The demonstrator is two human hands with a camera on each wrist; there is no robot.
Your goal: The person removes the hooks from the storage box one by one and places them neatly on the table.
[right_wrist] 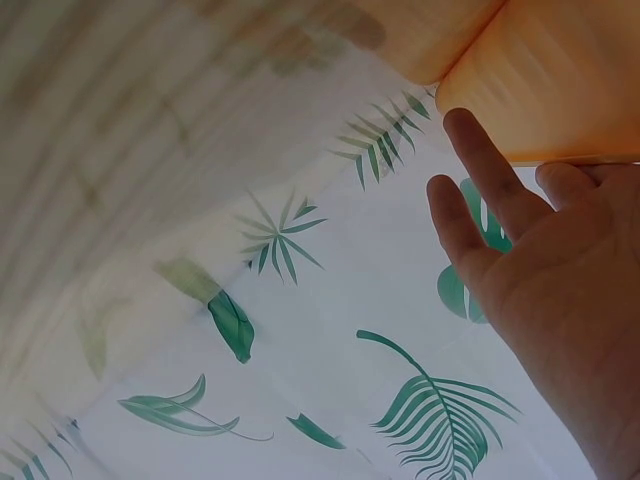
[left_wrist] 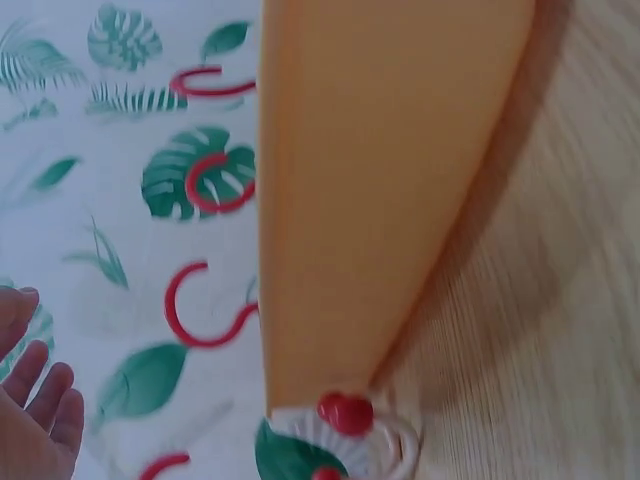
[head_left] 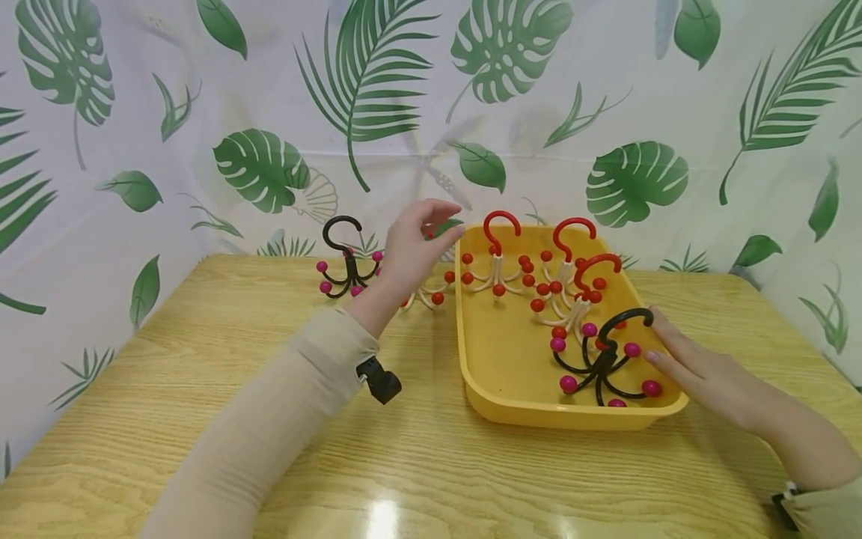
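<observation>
Left hand [head_left: 420,239] at red hook [head_left: 438,298] on table [head_left: 404,457], just left of tray [head_left: 539,418].
Left fingers loosely bent, thumb apart, apparently nothing held; contact unclear. Right hand [head_left: 700,378]: fingers extended against tray's right side, no grip. Risk: left wrist could topple black hook [head_left: 350,266] beside it; crowded hooks [head_left: 575,314] right in tray could tangle arms.
</observation>
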